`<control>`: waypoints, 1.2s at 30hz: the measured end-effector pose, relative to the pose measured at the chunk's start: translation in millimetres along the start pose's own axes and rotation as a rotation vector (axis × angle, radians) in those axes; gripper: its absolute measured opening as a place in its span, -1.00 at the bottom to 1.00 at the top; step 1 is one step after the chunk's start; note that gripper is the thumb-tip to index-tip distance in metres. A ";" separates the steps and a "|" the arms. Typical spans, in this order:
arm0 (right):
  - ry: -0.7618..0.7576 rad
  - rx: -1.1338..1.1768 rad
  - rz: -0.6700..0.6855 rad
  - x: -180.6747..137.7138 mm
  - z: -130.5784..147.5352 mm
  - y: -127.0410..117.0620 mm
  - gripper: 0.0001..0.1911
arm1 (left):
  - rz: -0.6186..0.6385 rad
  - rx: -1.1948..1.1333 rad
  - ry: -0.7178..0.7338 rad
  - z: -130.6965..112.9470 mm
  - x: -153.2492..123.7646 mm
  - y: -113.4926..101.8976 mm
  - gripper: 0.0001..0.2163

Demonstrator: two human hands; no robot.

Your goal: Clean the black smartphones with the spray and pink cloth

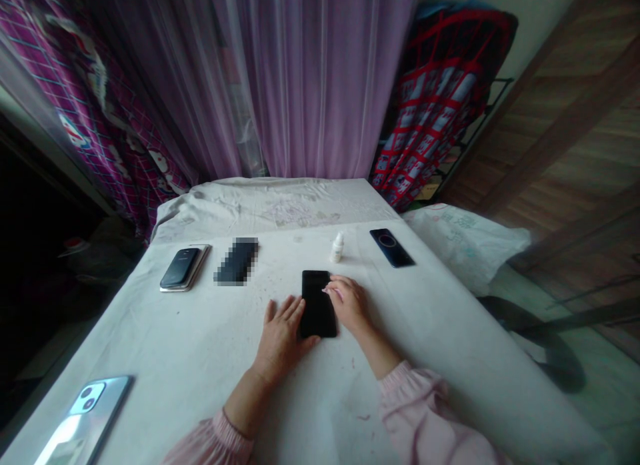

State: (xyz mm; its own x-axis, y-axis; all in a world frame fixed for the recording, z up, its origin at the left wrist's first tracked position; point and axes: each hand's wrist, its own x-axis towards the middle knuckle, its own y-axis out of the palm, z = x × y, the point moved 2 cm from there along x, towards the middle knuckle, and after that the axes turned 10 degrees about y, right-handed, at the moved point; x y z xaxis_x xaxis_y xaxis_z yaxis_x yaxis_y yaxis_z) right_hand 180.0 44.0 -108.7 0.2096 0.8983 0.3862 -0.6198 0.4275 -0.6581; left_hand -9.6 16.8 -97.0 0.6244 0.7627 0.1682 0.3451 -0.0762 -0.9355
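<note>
A black smartphone (319,311) lies flat on the white cloth in front of me, its dark screen facing up. Against its left edge rests my left hand (283,335), fingers stretched out and thumb by the lower edge. My right hand (350,301) is over the phone's right side, fingers closed in a pinch. A small, thin, pale pinkish piece (329,290) pokes out from those fingertips over the screen; its exact kind is too small to tell. Just beyond the phone stands a small white bottle (337,247), upright.
On the table (240,358), a dark phone (393,247) lies at right. A dark phone on a lighter one (183,267) and a pixelated dark object (237,261) lie at left. A silvery phone (90,418) is near left. A plastic bag (465,245) hangs by the right edge.
</note>
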 end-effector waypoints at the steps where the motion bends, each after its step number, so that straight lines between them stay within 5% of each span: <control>1: 0.002 0.000 -0.001 -0.4 0.6 -0.7 -0.81 | 0.007 0.001 -0.006 -0.5 0.0 -0.9 -0.36; 12: -0.025 0.015 0.154 -40.7 7.6 -23.9 -0.82 | 0.021 -0.014 -0.015 -3.3 0.9 -4.7 -0.35; 26: 0.100 -0.071 0.038 10.7 2.5 -1.0 -0.88 | 0.020 0.005 -0.017 -1.7 1.7 -4.2 -0.34; 36: 0.058 0.000 0.167 -39.8 6.5 -23.9 -0.88 | 0.033 0.001 -0.034 -4.6 2.3 -7.0 -0.33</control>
State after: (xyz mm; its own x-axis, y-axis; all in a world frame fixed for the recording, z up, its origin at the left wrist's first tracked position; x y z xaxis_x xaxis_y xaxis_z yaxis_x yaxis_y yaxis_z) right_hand 181.5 -2.6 -104.1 0.1470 0.9610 0.2341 -0.6496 0.2723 -0.7098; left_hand -7.3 16.2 -88.6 0.6111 0.7813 0.1267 0.3242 -0.1010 -0.9406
